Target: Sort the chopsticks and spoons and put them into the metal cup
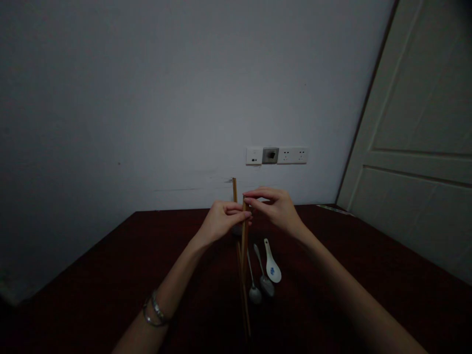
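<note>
We've got left hand (223,221) and right hand (276,206) both pinching chopsticks (246,246) at frame centre, lower ends murky toward bottom centre, greyish item (236,230) behind left fingers too hidden to name.

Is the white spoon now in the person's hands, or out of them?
Out: the white spoon lies on the table, while the left hand and right hand grip the wooden chopsticks.

Left hand (218,221), right hand (278,207) both pinching wooden chopsticks (245,238) near upper end. Two metal spoons (267,285), white Chinese soup spoon (272,265) just right, on dark red table (147,255).
</note>
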{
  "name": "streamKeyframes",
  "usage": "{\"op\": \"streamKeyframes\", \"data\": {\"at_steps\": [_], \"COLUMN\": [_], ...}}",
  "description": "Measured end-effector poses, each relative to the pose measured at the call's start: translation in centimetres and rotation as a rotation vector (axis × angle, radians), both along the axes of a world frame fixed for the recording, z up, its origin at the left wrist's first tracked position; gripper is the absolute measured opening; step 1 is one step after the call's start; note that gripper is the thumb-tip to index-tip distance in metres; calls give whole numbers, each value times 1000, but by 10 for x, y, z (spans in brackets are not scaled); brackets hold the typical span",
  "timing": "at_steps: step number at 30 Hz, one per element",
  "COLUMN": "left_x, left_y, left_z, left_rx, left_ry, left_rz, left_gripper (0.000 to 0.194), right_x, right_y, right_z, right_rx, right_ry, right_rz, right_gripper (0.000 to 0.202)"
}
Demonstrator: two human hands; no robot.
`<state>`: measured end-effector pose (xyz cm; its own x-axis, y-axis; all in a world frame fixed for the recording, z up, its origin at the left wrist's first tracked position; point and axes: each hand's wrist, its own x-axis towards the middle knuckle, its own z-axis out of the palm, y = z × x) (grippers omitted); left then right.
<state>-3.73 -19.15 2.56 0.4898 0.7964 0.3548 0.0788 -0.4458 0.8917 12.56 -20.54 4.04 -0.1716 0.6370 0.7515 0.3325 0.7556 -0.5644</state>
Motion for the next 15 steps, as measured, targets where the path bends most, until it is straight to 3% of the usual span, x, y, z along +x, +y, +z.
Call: {"op": "streamKeyframes", "data": {"at_steps": [4,9,15], "left_x": [0,0,-1], "left_y": [-1,-3,-1], "left_z": [1,3,2], "left_rx": [8,22,35], "left_ry": [15,-2,9], "left_rz": [8,14,33], "left_gripper": [17,16,18], "right_x": [-1,-4,-6], "right_y": [-1,3,8], "right_z": [0,0,4], "right_rx": [-37,-181,-284], "right_ry": [11,130,85], "right_rz": [-16,-2,31], "right_gripper": [17,31,18]}}
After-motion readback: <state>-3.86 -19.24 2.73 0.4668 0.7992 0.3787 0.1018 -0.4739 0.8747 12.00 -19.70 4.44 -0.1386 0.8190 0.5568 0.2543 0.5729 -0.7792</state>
